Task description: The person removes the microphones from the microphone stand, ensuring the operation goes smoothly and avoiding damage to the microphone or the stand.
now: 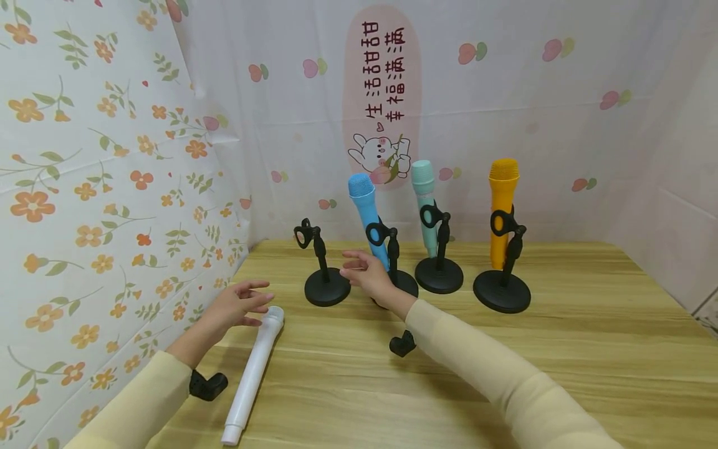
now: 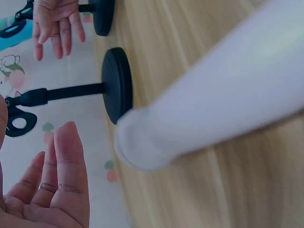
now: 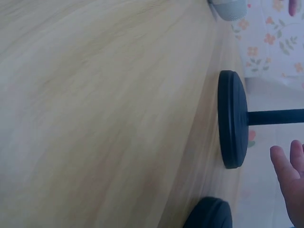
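On the table at the left lies a white microphone (image 1: 253, 374), its head pointing away from me. My left hand (image 1: 232, 310) hovers beside that head with fingers spread and holds nothing. A black microphone stand (image 1: 325, 287) with a bare clip stands farther back. My right hand (image 1: 369, 275), fingers extended and nothing in them, is between this stand and the one bearing a blue microphone (image 1: 367, 209); it partly hides the blue one's base. In the left wrist view the white microphone (image 2: 213, 90) looms close, apart from the left fingers (image 2: 71, 166).
Farther right, a mint-green microphone (image 1: 425, 187) and an orange microphone (image 1: 501, 212) sit tilted in black stands. A floral curtain (image 1: 112, 187) borders the left side, and a printed cloth (image 1: 505, 112) hangs behind the wooden table (image 1: 589, 349).
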### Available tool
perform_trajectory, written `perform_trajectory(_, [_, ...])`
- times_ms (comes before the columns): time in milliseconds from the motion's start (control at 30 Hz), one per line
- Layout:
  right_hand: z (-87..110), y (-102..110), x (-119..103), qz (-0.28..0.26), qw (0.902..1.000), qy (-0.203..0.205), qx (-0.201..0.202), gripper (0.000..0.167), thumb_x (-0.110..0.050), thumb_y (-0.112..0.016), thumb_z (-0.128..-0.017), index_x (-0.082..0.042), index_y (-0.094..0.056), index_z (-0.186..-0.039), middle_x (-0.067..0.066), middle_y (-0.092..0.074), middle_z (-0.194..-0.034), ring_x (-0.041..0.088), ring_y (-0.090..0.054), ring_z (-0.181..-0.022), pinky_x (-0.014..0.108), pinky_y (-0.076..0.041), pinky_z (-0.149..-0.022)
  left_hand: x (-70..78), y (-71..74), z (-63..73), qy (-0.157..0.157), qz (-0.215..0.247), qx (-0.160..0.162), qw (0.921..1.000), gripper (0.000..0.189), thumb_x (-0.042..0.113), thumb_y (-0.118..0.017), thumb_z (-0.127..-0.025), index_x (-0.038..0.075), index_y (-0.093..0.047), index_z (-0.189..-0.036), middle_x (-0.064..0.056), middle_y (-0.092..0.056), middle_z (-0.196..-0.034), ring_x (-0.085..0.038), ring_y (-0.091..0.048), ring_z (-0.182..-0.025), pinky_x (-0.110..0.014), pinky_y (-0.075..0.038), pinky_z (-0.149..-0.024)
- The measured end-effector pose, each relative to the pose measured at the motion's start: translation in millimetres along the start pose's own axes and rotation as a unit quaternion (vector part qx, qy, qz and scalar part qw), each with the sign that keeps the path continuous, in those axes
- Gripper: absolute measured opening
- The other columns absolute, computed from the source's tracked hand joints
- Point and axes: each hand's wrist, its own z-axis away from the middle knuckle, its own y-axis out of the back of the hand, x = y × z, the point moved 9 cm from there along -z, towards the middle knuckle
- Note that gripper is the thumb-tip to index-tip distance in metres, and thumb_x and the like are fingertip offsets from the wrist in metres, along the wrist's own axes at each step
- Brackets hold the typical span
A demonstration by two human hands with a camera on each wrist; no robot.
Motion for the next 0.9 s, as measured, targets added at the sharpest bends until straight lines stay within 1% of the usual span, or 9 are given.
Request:
perform_trajectory(167, [6.7, 7, 3, -0.012, 0.9999, 0.0, -0.011, 0.043, -0.003, -0.068, -0.091, -0.007, -0.058, -0.133, 0.024, -0.06, -0.119, 0.029, -0.064, -0.102, 0.05, -0.05, -0.091, 10.8, -7.9, -4.1, -0.006, 0.018, 0.0, 0.9998, 0.064, 0.031, -0.069, -0.092, 0.001, -0.044, -0.142, -0.012, -0.059, -0.115, -0.028, -0.063, -0.1, -0.037, -0.058, -0.075])
perform_trajectory(400, [16.6, 19, 6, -0.017, 0.9997, -0.002, -0.018, 0.046, -0.007, -0.068, -0.092, -0.006, -0.056, -0.136, 0.024, -0.059, -0.122, 0.029, -0.063, -0.105, 0.046, -0.052, -0.09, 22.8, -23.0, -11.3, -0.021, 0.021, -0.016, 0.9994, 0.062, 0.031, -0.069, -0.092, 0.003, -0.045, -0.142, -0.017, -0.058, -0.121, -0.026, -0.063, -0.101, -0.038, -0.057, -0.078])
perform_trajectory(500, [20.3, 23, 7, -0.021, 0.9995, -0.005, -0.024, 0.047, -0.008, -0.068, -0.092, -0.006, -0.054, -0.137, 0.023, -0.058, -0.125, 0.033, -0.061, -0.109, 0.046, -0.051, -0.091, 27.8, -30.3, -15.5, -0.027, 0.032, -0.015, 0.999, 0.059, 0.027, -0.069, -0.093, 0.003, -0.047, -0.141, -0.015, -0.06, -0.118, -0.027, -0.063, -0.1, -0.039, -0.057, -0.077])
perform_trajectory(600, [23.8, 27, 8, -0.033, 0.9988, -0.011, -0.034, 0.049, -0.008, -0.067, -0.093, -0.004, -0.051, -0.139, 0.021, -0.058, -0.125, 0.038, -0.057, -0.114, 0.049, -0.048, -0.094, 35.2, -38.8, -19.0, -0.035, 0.041, -0.015, 0.9985, 0.056, 0.025, -0.069, -0.093, 0.003, -0.048, -0.14, -0.013, -0.062, -0.113, -0.023, -0.065, -0.095, -0.04, -0.057, -0.076])
perform_trajectory(667, [25.7, 30, 8, -0.037, 0.9984, -0.014, -0.04, 0.05, -0.006, -0.066, -0.093, -0.002, -0.049, -0.14, 0.023, -0.057, -0.126, 0.04, -0.055, -0.116, 0.051, -0.047, -0.094, 40.8, -44.6, -20.9, -0.04, 0.044, -0.013, 0.9981, 0.054, 0.024, -0.069, -0.093, 0.003, -0.049, -0.139, -0.011, -0.062, -0.111, -0.02, -0.066, -0.091, -0.04, -0.058, -0.075])
perform_trajectory(767, [33.0, 35, -1, -0.033, 0.9985, -0.006, -0.043, 0.047, -0.004, -0.065, -0.093, -0.001, -0.05, -0.138, 0.023, -0.059, -0.123, 0.035, -0.06, -0.111, 0.052, -0.047, -0.094, 49.4, -54.0, -23.2, -0.047, 0.048, -0.017, 0.9976, 0.052, 0.022, -0.069, -0.093, 0.005, -0.05, -0.139, -0.009, -0.062, -0.11, -0.018, -0.065, -0.09, -0.039, -0.058, -0.075])
perform_trajectory(800, [33.9, 38, -1, -0.031, 0.9986, -0.002, -0.042, 0.047, -0.005, -0.065, -0.093, -0.001, -0.051, -0.138, 0.024, -0.058, -0.123, 0.033, -0.061, -0.11, 0.051, -0.048, -0.093, 51.9, -56.6, -24.0, -0.05, 0.048, -0.018, 0.9974, 0.052, 0.022, -0.068, -0.093, 0.005, -0.051, -0.139, -0.009, -0.062, -0.11, -0.018, -0.065, -0.09, -0.039, -0.058, -0.074])
perform_trajectory(833, [35.1, 40, -1, -0.029, 0.9988, 0.0, -0.04, 0.046, -0.005, -0.065, -0.093, -0.002, -0.051, -0.137, 0.024, -0.058, -0.123, 0.035, -0.061, -0.11, 0.049, -0.049, -0.092, 54.2, -59.4, -25.2, -0.054, 0.048, -0.02, 0.9972, 0.051, 0.021, -0.068, -0.093, 0.005, -0.051, -0.139, -0.009, -0.062, -0.11, -0.022, -0.065, -0.093, -0.039, -0.058, -0.075])
perform_trajectory(900, [37.6, 45, -1, -0.027, 0.999, 0.007, -0.035, 0.045, -0.006, -0.066, -0.093, -0.004, -0.053, -0.136, 0.024, -0.058, -0.123, 0.034, -0.061, -0.11, 0.046, -0.052, -0.09, 58.4, -64.6, -27.4, -0.06, 0.049, -0.023, 0.9967, 0.052, 0.021, -0.068, -0.093, 0.005, -0.05, -0.139, -0.009, -0.061, -0.11, -0.023, -0.065, -0.094, -0.04, -0.058, -0.075])
